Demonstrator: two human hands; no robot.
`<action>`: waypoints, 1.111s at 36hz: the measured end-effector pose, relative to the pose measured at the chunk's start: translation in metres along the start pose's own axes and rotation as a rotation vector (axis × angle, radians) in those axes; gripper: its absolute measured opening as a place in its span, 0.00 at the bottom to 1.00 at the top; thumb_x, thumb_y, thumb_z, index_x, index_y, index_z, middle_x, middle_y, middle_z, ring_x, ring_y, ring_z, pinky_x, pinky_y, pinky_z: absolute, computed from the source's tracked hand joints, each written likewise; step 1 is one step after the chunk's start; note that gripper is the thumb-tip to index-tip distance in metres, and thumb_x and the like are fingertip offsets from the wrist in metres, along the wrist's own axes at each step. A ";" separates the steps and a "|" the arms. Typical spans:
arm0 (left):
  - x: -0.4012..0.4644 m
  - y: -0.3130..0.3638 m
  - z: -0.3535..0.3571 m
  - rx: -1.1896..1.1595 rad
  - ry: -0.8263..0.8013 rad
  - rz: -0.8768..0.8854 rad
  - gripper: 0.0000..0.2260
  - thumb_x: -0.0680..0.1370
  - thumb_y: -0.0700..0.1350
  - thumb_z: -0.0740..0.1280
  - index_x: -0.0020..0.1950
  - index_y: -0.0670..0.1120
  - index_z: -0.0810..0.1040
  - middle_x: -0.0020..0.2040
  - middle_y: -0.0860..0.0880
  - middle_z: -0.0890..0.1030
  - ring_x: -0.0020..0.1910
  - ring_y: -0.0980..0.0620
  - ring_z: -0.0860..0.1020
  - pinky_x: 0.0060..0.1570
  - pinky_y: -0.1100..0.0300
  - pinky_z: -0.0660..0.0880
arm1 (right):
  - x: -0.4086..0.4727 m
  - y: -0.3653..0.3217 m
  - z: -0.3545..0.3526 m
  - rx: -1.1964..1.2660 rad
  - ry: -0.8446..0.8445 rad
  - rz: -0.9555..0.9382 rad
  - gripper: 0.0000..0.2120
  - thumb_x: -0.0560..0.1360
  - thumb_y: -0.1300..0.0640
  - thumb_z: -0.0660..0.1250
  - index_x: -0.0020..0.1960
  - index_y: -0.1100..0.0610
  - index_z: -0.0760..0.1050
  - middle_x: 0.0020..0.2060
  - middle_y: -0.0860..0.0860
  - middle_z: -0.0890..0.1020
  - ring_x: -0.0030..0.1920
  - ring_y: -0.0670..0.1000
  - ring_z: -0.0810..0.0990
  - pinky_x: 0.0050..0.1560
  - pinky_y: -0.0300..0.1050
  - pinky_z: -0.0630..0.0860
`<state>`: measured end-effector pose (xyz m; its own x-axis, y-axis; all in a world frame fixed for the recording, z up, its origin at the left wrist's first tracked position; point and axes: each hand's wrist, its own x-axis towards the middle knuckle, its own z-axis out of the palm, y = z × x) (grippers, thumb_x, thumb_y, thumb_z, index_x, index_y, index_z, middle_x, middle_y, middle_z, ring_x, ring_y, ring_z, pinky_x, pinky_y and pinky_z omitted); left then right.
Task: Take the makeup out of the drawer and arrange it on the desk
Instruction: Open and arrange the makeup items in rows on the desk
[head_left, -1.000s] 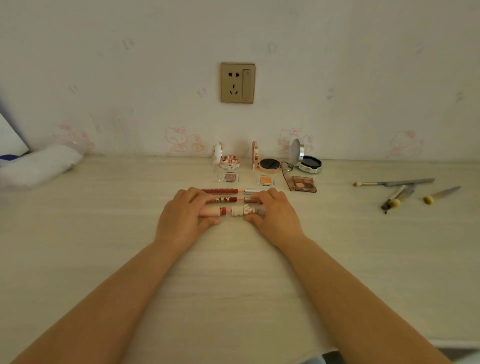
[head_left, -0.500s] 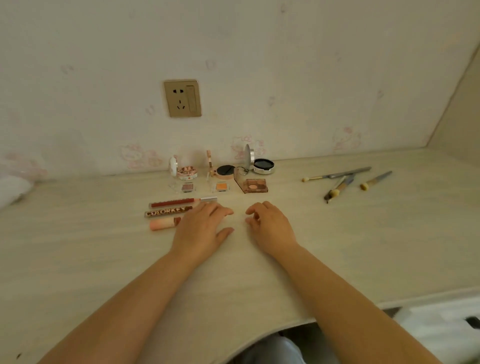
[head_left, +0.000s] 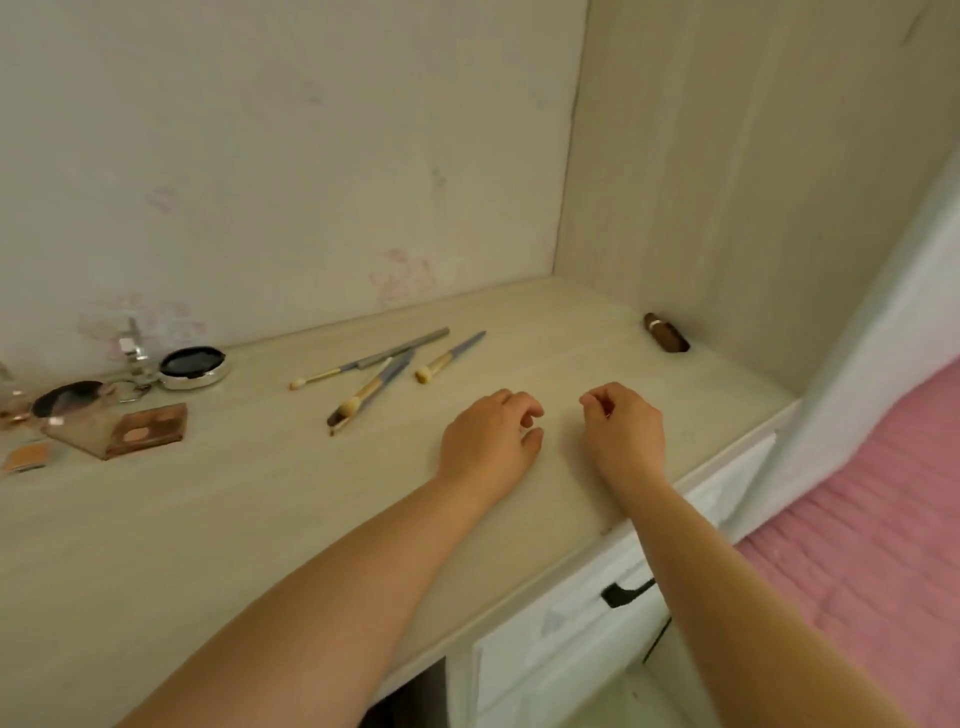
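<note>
My left hand (head_left: 491, 441) and my right hand (head_left: 626, 428) hover side by side over the pale desk (head_left: 260, 509), fingers loosely curled, holding nothing. Three makeup brushes (head_left: 374, 382) lie just beyond and left of my left hand. An open round silver compact (head_left: 192, 366), a brown eyeshadow palette (head_left: 143, 428) and a small orange pan (head_left: 28, 457) sit at the far left. A dark brown lipstick tube (head_left: 666, 332) lies in the far right corner against the side panel. The white drawer front (head_left: 571, 629) with its black handle (head_left: 626, 595) is below the desk edge, closed.
The back wall has faint pink stickers. A tall pale side panel (head_left: 727, 182) closes off the desk on the right. A pink bed cover (head_left: 883, 519) lies to the right of the drawer unit.
The view has swung to the right. Both hands left the lip products at the centre and moved right across the desk; the lipstick tube and drawer front came into view.
</note>
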<state>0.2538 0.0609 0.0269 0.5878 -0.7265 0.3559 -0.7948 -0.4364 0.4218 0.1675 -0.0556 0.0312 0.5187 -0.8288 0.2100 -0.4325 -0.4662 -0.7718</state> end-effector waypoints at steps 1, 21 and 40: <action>0.012 0.010 0.011 -0.016 -0.007 0.004 0.10 0.77 0.49 0.63 0.58 0.53 0.76 0.54 0.54 0.78 0.54 0.53 0.76 0.48 0.59 0.72 | 0.012 0.008 -0.005 -0.003 0.017 0.019 0.09 0.79 0.57 0.59 0.52 0.56 0.77 0.49 0.52 0.80 0.46 0.51 0.75 0.46 0.41 0.68; 0.204 0.059 0.126 0.000 0.016 0.189 0.15 0.79 0.39 0.57 0.64 0.48 0.73 0.61 0.48 0.73 0.59 0.48 0.70 0.48 0.56 0.68 | 0.182 0.073 -0.029 -0.185 0.227 0.142 0.20 0.74 0.49 0.67 0.59 0.59 0.69 0.61 0.57 0.70 0.59 0.58 0.72 0.52 0.47 0.68; 0.243 0.046 0.136 0.039 -0.060 0.228 0.13 0.79 0.51 0.60 0.63 0.56 0.74 0.69 0.55 0.65 0.66 0.48 0.61 0.57 0.53 0.64 | 0.196 0.081 -0.020 -0.438 0.211 -0.043 0.16 0.76 0.52 0.65 0.60 0.58 0.75 0.59 0.56 0.69 0.60 0.57 0.69 0.57 0.47 0.68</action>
<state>0.3396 -0.2080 0.0192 0.3833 -0.8382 0.3880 -0.9118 -0.2765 0.3034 0.2198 -0.2621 0.0215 0.4020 -0.8292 0.3883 -0.7071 -0.5505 -0.4438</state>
